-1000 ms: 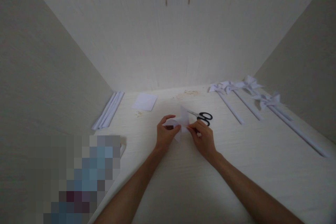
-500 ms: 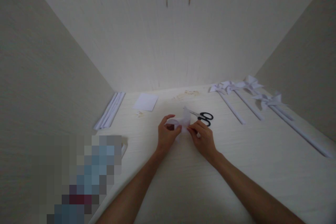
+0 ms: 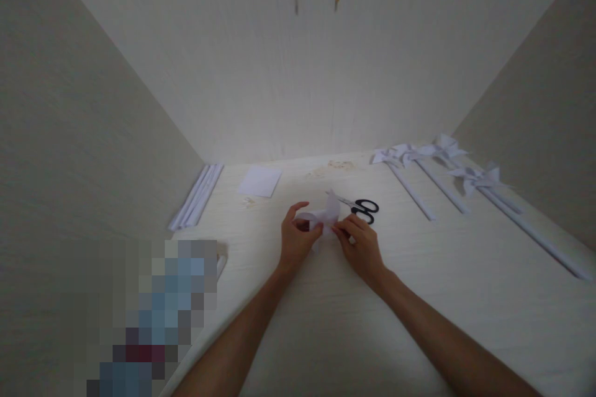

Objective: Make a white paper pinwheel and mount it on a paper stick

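Two forearms extended from 6 o'clock toward table (image 3: 465, 273) centre, meeting over a folded white paper piece (image 3: 326, 216). Left hand (image 3: 298, 240) curled, thumb and fingers pinching the paper's left part. Right hand (image 3: 361, 245) at 3 o'clock of it, fingertips gripping the right edge. Scissors (image 3: 361, 206) just beyond at 1 o'clock. Paper pinwheels (image 3: 447, 164) at 2 o'clock; paper square (image 3: 259, 182) at 11 o'clock.

We see dim, soft light, brightest mid-surface (image 3: 419, 298); side walls dark, wide-angle bending at edges, pixelated block near left, slight softness.
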